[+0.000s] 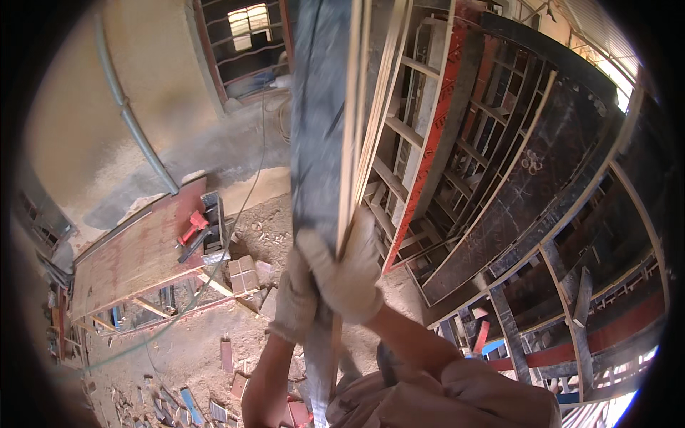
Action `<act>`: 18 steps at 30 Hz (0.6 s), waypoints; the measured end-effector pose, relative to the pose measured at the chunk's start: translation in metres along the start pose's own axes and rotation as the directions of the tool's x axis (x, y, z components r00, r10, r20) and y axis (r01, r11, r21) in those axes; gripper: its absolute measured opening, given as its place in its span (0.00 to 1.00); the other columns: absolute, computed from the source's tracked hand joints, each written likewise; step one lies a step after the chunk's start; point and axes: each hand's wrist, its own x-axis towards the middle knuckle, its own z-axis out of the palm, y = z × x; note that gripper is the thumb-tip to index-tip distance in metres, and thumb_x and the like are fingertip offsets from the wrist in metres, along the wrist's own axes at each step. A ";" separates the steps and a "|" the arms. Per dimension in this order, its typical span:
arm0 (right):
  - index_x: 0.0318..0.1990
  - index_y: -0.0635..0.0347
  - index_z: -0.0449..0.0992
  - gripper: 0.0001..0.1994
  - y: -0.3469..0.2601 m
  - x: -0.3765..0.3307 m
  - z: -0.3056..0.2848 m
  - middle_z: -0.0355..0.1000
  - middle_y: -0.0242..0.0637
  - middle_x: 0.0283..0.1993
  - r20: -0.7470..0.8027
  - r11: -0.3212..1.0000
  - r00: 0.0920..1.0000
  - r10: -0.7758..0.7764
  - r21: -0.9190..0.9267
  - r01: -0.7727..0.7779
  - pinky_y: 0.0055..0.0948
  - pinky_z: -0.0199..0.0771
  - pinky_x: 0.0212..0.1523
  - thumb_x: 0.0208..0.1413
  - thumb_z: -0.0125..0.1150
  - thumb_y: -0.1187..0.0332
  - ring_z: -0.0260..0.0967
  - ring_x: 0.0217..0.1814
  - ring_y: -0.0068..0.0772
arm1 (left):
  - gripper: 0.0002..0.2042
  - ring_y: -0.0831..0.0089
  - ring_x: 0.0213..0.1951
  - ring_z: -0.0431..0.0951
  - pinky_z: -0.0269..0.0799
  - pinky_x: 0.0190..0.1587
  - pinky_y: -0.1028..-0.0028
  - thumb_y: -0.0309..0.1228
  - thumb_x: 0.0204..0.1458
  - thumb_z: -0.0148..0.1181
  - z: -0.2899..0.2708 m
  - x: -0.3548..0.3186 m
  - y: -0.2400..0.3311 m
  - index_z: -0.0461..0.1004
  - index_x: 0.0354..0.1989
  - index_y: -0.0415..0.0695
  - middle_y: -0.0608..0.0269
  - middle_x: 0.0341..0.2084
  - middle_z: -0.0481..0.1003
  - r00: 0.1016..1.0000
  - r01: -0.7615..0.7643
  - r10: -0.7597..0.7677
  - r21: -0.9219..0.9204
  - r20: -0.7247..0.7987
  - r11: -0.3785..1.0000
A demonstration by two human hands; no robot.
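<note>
Planks [320, 135] rise, clasped by left hand [295, 305] and right hand [351, 279], above a scrap-strewn, dusty floor [187, 349].

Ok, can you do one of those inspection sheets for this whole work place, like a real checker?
Surface: reddish bench, marked, with a red tool near its right end.
Job's things: long boards, dark-faced, with pale edges on the right.
Clutter: wood scraps scattered over the dusty floor.
Hands: left hand and right hand, both gloved, gripping the boards.
Cables: one thin line crosses in front of the bench; cord or hose, can't tell.
Surroundings: wall with grey pipe, barred window, big frames at right.
</note>
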 end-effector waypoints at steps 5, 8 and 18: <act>0.58 0.63 0.67 0.23 0.005 0.115 0.006 0.78 0.34 0.42 -0.216 0.982 0.963 0.159 0.133 -0.133 0.26 0.78 0.42 0.64 0.70 0.62 0.74 0.41 0.23 | 0.36 0.75 0.25 0.78 0.75 0.30 0.74 0.65 0.69 0.35 0.010 0.112 0.095 0.77 0.53 0.43 0.62 0.24 0.78 0.943 0.235 -0.207 -0.082 0.262 0.969; 0.53 0.62 0.73 0.15 0.024 0.161 -0.015 0.76 0.30 0.39 -0.324 0.999 0.946 0.031 0.046 -0.017 0.24 0.76 0.39 0.67 0.67 0.63 0.72 0.38 0.20 | 0.44 0.50 0.36 0.85 0.77 0.43 0.55 0.72 0.62 0.39 0.054 0.173 0.095 0.81 0.35 0.35 0.43 0.27 0.81 0.942 0.075 0.005 -0.226 0.335 0.971; 0.55 0.64 0.78 0.16 0.092 0.269 -0.086 0.81 0.36 0.44 -0.541 0.975 0.828 -0.151 -0.221 0.034 0.25 0.80 0.43 0.66 0.66 0.65 0.79 0.40 0.24 | 0.37 0.38 0.29 0.80 0.74 0.34 0.49 0.63 0.67 0.44 0.184 0.295 0.126 0.79 0.28 0.37 0.39 0.22 0.77 0.844 -0.396 0.487 -0.350 0.226 0.849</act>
